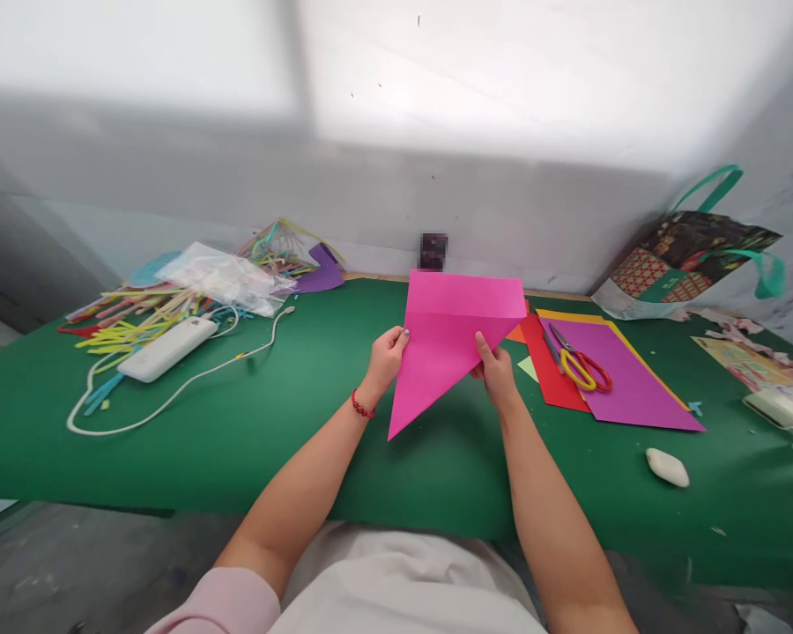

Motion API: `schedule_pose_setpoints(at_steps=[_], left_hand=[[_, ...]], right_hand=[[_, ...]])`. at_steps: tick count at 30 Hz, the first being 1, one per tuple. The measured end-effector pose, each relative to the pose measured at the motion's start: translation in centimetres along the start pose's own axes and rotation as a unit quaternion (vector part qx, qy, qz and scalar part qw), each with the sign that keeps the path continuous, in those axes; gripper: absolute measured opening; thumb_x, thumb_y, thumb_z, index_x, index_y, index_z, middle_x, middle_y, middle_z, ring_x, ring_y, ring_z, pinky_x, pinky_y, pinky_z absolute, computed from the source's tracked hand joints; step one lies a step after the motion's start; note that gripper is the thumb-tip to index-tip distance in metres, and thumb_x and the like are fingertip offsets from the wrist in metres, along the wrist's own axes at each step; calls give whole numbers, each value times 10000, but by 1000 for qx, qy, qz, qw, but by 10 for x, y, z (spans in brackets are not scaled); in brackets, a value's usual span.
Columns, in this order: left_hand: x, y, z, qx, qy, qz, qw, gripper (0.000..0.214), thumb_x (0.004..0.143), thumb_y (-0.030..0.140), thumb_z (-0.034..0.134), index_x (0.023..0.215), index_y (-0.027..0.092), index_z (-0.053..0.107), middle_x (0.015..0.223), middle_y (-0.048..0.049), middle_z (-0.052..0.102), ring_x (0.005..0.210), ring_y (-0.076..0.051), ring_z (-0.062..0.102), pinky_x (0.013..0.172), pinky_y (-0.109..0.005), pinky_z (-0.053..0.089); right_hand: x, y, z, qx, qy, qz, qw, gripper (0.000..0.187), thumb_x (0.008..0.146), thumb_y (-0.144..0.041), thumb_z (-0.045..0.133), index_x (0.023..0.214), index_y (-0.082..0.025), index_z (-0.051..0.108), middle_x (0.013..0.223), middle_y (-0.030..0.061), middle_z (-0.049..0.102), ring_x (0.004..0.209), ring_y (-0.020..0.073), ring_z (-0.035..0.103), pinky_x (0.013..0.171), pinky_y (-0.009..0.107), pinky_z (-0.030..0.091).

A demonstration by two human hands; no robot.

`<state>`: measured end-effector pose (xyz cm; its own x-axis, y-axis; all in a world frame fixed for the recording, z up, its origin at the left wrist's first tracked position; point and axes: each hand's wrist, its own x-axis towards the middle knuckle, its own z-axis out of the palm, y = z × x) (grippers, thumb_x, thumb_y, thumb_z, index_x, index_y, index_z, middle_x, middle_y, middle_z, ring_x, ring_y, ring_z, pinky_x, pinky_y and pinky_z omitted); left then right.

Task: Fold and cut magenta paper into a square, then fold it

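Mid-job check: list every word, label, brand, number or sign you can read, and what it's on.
No text is readable.
Patterned bag: faint marks on its green band, too small to read.
Printed sheet at the far right: print too blurred to read.
Pink paper: no writing shows on the visible side.
White device with the cable: nothing legible.

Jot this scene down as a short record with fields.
Left hand: grips the left edge of the pink sheet
Right hand: grips its slanting right edge
Pink sheet: folded, pointed corner at lower left
Surface: green tabletop
Left side: corded white device, coloured strips, plastic bag
Right side: scissors on coloured sheets
Back right: patterned bag
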<state>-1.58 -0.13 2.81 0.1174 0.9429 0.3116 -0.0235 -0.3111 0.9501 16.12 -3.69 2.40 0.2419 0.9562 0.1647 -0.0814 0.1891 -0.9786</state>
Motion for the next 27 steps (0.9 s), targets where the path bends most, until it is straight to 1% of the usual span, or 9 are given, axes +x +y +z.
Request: schedule_pose_setpoints(at_steps=[2, 6, 12, 15, 18, 20, 23, 25, 27], left_hand=[[1, -1, 0, 3, -8, -3, 1000, 294, 825, 298, 460, 571, 182, 368, 550, 45, 310, 496, -86, 261, 479, -239, 218], [2, -3, -1, 18, -1, 1, 1000, 302, 822, 289, 464, 560, 182, 357, 546, 46, 299, 494, -86, 251, 481, -240, 215], [5, -4, -3, 16, -16, -5, 1000, 278, 817, 292, 457, 574, 180, 382, 557, 42, 332, 501, -88, 271, 487, -237, 229], [7, -5, -4, 30, -13, 0, 999, 265, 815, 267, 448, 573, 179, 386, 561, 40, 338, 508, -89, 277, 494, -238, 230], [8, -5, -6, 41, -10, 5, 999, 262, 817, 252, 433, 570, 179, 382, 558, 39, 337, 511, -91, 280, 498, -240, 231], [8, -5, -7, 43, -11, 4, 999, 257, 820, 251, 426, 575, 179, 389, 561, 37, 346, 512, -92, 286, 499, -240, 234], [9, -4, -9, 43, -14, -6, 999, 257, 825, 254, 417, 580, 181, 391, 562, 36, 355, 508, -94, 289, 497, -241, 237], [10, -4, -9, 51, -14, -9, 999, 271, 828, 253, 416, 569, 183, 375, 556, 38, 347, 506, -94, 287, 497, -241, 236], [10, -5, -9, 62, -12, -8, 998, 283, 827, 250, 423, 559, 184, 361, 550, 40, 341, 507, -94, 287, 501, -241, 239]], right_hand=[[2, 1, -1, -6, 6, 4, 1000, 555, 608, -669, 607, 383, -235, 343, 257, -68, 284, 259, 72, 272, 289, 252, 227], [3, 1, -2, -3, 10, 6, 1000, 545, 608, -661, 613, 393, -238, 345, 263, -67, 301, 261, 74, 276, 279, 250, 219], [5, 1, -4, -12, -5, 14, 1000, 582, 623, -657, 605, 336, -232, 329, 242, -62, 270, 250, 67, 284, 296, 248, 260], [7, 3, -4, -30, -9, 21, 999, 605, 609, -675, 598, 312, -235, 309, 233, -59, 262, 240, 66, 281, 291, 248, 257], [8, 4, -6, -30, -20, 22, 999, 600, 630, -664, 590, 317, -234, 314, 226, -49, 279, 243, 77, 314, 308, 249, 291], [8, 4, -9, -12, -29, 24, 999, 548, 650, -649, 588, 371, -218, 395, 251, -33, 355, 272, 96, 386, 336, 248, 337], [8, 2, -13, 30, -45, 32, 998, 446, 641, -625, 616, 570, -191, 542, 369, -15, 506, 358, 124, 497, 368, 242, 382], [8, 0, -15, 45, -49, 39, 997, 434, 616, -612, 646, 677, -189, 570, 460, -11, 566, 404, 129, 532, 368, 238, 393], [8, -1, -16, 53, -46, 43, 997, 441, 591, -603, 668, 709, -190, 570, 540, -5, 600, 445, 130, 552, 369, 236, 406]])
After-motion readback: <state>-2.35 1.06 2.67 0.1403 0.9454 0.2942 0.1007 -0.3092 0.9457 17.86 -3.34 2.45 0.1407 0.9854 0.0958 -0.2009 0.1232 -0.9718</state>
